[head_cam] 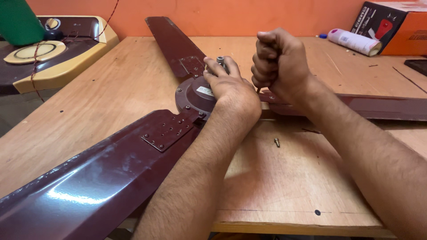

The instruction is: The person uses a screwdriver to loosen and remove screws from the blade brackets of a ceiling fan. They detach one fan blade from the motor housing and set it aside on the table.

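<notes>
A dark maroon ceiling fan lies on the wooden table (111,84), its round motor hub (191,95) in the middle with three blades. One blade (89,178) runs toward me at the lower left, one (171,42) goes to the far wall, one (378,106) goes right. My left hand (229,86) rests on the hub, fingers around its metal shaft (220,60). My right hand (278,62) is a fist shut on a screwdriver, whose tip (258,90) points down at the right blade's bracket. A loose screw (276,142) lies on the table near my forearms.
A yellow-and-brown appliance (58,58) with a green object on it stands at the far left, a red cord draped over it. At the far right sit an orange-and-black box (391,24) and a white-and-pink cylinder (353,42). The table's front edge is near me.
</notes>
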